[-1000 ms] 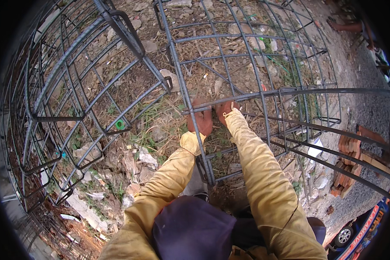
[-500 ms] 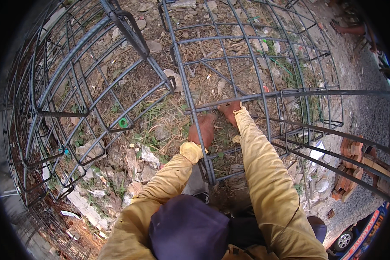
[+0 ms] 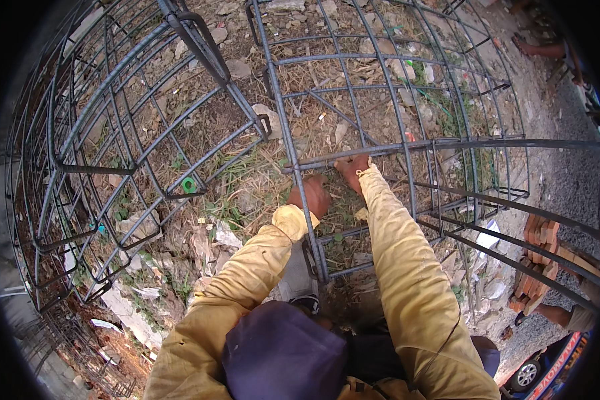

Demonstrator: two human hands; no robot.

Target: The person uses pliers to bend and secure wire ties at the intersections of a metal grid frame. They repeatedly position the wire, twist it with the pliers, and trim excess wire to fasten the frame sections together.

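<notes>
A cage of grey steel rebar (image 3: 281, 107) lies over the ground ahead of me, with crossing bars tied into a wide grid. My right hand (image 3: 355, 172) is closed round a horizontal rebar (image 3: 393, 148) near its left end, thumb along its near side. Just below the joint where that bar meets a long bar, my left hand (image 3: 311, 193) is curled, partly behind the long bar. Its fingertips are turned away, so what they hold cannot be seen. Both forearms wear yellow sleeves.
A second rebar cage (image 3: 93, 168) stands to the left. Long bars reach out at the right above stacked red bricks (image 3: 542, 257). Stones, dry grass and litter cover the ground. Another person's leg (image 3: 559, 316) and a vehicle wheel (image 3: 527, 375) show at the lower right.
My left hand and forearm have shifted slightly left and down. The right hand stays on the bar. Another person's leg has come into view beside the bricks.
</notes>
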